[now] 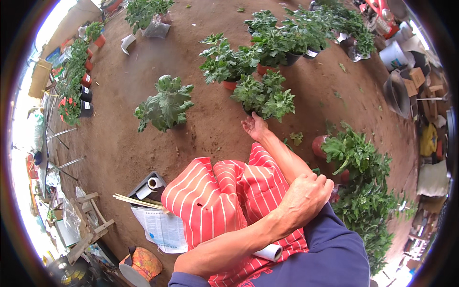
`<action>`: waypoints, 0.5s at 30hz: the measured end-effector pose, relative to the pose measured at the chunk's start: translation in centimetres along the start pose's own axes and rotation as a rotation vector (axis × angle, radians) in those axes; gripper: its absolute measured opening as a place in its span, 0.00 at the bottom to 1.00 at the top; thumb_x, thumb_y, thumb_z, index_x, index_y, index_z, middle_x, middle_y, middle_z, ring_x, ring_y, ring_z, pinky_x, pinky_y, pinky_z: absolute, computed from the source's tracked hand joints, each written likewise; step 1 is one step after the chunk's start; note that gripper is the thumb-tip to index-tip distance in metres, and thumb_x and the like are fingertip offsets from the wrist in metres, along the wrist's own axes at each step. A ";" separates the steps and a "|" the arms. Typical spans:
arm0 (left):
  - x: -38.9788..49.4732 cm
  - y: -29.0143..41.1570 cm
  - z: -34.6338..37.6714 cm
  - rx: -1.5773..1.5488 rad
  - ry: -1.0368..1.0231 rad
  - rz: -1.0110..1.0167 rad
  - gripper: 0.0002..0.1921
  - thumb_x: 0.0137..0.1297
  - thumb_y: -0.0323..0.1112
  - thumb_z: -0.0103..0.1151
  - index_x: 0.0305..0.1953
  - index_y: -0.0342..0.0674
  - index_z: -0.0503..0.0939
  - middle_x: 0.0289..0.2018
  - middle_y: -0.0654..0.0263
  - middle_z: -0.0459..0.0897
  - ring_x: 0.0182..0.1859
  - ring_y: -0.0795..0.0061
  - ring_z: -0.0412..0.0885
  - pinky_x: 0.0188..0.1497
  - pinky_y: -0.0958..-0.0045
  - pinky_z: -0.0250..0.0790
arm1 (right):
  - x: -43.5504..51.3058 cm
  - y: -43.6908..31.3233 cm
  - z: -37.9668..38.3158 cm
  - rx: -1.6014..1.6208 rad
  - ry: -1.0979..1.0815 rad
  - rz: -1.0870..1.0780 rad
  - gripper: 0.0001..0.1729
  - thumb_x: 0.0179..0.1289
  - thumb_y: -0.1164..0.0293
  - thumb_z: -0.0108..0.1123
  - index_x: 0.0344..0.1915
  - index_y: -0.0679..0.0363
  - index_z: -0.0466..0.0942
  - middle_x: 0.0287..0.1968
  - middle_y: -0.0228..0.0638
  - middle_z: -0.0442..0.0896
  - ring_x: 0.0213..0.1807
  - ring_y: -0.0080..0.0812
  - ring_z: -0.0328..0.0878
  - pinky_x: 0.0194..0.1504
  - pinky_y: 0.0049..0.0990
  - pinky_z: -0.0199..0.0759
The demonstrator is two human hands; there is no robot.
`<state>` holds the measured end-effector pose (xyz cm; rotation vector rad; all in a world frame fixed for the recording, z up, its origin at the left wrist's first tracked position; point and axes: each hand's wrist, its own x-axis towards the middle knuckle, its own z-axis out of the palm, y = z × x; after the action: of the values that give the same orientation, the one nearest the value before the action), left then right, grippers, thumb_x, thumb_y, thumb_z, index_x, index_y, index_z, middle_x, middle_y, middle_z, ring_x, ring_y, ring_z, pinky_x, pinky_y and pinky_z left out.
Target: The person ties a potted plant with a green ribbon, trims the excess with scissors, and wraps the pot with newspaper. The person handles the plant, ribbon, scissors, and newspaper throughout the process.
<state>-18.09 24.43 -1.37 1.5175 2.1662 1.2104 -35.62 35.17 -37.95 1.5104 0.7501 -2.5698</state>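
Note:
My right hand [255, 127] is stretched forward, palm partly up, fingers apart, at the near edge of a dark pot with a leafy green plant [263, 95]; whether a fingertip touches the rim I cannot tell. My left hand [309, 192] crosses over and lies bent against my right arm near the elbow, its fingertips hidden. A single potted plant [166, 104] stands on the soil to the left. A white roll [269, 252] lies on my lap, over red striped cloth [211, 201]. By my left knee a grey tray [152, 177] holds white rolls, with thin sticks [138, 201] across its edge.
Printed paper [161, 229] lies beside the tray. Potted plants [283, 39] stand in a group ahead, more plants [362, 201] line my right side, and a row of pots [86, 93] is at far left. A wooden stand [89, 229] and an orange patterned stool [141, 265] are at lower left.

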 end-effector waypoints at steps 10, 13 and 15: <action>0.6 -1.1 0.1 0.026 0.108 -0.065 0.11 0.57 0.29 0.65 0.42 0.35 0.80 0.36 0.55 0.84 0.42 0.55 0.87 0.45 0.55 0.79 | -0.9 -3.6 -3.0 -0.055 0.318 -0.329 0.05 0.64 0.74 0.66 0.38 0.60 0.79 0.28 0.39 0.85 0.30 0.37 0.82 0.50 0.47 0.87; 0.6 -0.6 0.3 0.035 0.138 -0.054 0.08 0.60 0.30 0.66 0.38 0.35 0.80 0.35 0.54 0.84 0.42 0.50 0.86 0.44 0.53 0.79 | -6.0 -5.6 -4.8 -0.253 0.196 -0.327 0.08 0.63 0.71 0.65 0.33 0.65 0.79 0.28 0.42 0.83 0.28 0.37 0.83 0.43 0.41 0.87; 0.4 -0.3 0.3 0.039 0.152 -0.051 0.07 0.62 0.30 0.66 0.37 0.36 0.79 0.33 0.53 0.83 0.40 0.48 0.85 0.44 0.52 0.79 | -10.3 -7.1 -5.3 -0.359 0.084 -0.363 0.11 0.64 0.69 0.63 0.32 0.67 0.79 0.28 0.42 0.84 0.29 0.37 0.85 0.40 0.38 0.87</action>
<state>-18.30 24.94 -1.71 1.4181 2.3222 1.3139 -28.18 41.86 -28.75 1.4829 1.5276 -2.4190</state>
